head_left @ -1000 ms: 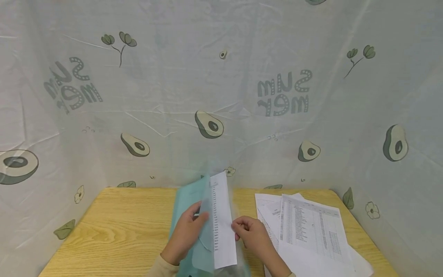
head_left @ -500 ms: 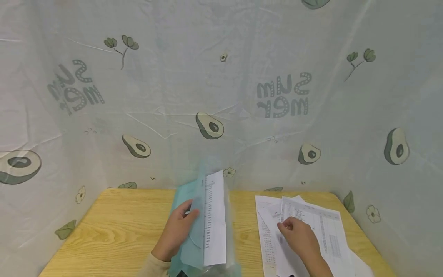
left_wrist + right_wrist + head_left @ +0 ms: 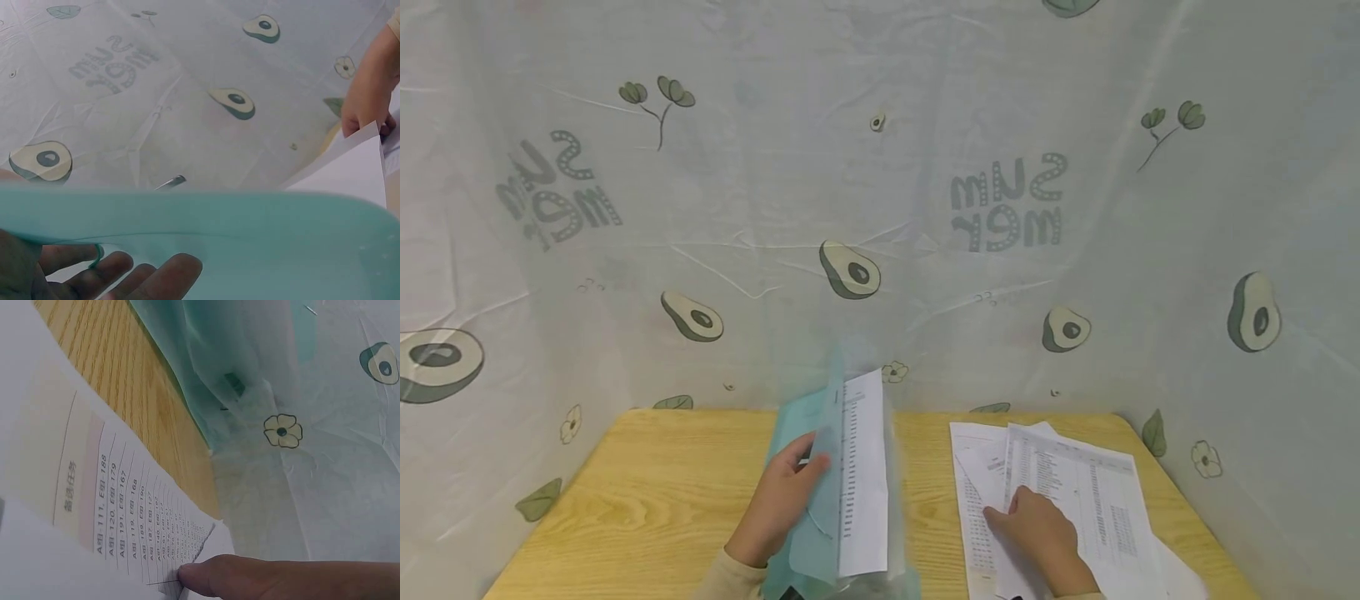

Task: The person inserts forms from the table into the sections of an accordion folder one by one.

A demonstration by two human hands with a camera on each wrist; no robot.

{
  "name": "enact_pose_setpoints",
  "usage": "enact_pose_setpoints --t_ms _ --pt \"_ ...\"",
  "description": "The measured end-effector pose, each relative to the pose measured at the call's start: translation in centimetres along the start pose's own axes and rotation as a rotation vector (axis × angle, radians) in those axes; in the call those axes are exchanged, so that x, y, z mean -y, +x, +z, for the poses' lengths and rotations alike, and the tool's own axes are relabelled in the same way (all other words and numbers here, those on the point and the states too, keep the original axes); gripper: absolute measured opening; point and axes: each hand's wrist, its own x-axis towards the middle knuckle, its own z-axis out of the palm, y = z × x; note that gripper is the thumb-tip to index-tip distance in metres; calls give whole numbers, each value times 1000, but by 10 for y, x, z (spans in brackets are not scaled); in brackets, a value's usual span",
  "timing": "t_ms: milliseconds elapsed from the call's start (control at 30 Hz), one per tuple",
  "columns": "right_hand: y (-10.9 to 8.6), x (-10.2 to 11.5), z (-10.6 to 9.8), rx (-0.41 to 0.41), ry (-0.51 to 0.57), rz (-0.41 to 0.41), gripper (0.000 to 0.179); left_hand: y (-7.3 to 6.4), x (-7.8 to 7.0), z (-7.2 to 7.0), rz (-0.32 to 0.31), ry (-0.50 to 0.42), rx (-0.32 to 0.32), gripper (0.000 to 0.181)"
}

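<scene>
A teal document folder (image 3: 793, 417) lies at mid-table with its translucent flap (image 3: 816, 525) raised. My left hand (image 3: 782, 492) holds that flap, fingers curled behind it; the left wrist view shows several fingertips (image 3: 181, 275) at the teal plastic (image 3: 281, 250). Inside the folder stands a white printed sheet (image 3: 863, 475). At the right, my right hand (image 3: 1037, 529) is down on a loose pile of printed sheets (image 3: 1105, 492), fingers curled, the thumb (image 3: 200, 578) at one sheet's edge. Its other fingertips are hidden.
The wooden table (image 3: 685, 475) shows bare wood left of the folder and a strip between folder and pile. A pale curtain (image 3: 737, 192) printed with avocados hangs behind and at both sides.
My right hand has left the sheet in the folder, moved right and come down on the loose pile, pinching a sheet's edge. My left hand shifted slightly left, still holding the flap.
</scene>
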Motion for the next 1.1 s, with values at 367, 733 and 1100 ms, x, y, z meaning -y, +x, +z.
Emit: enact_pose_setpoints --t_ms 367,733,1100 --pt "1 -1 2 11 8 -13 34 -3 1 2 8 5 -18 47" --pt "0 -5 -1 10 31 -59 23 -5 2 3 23 -6 -22 46" --pt "3 -13 -8 -39 -21 -109 40 -6 -2 4 31 -9 -13 45"
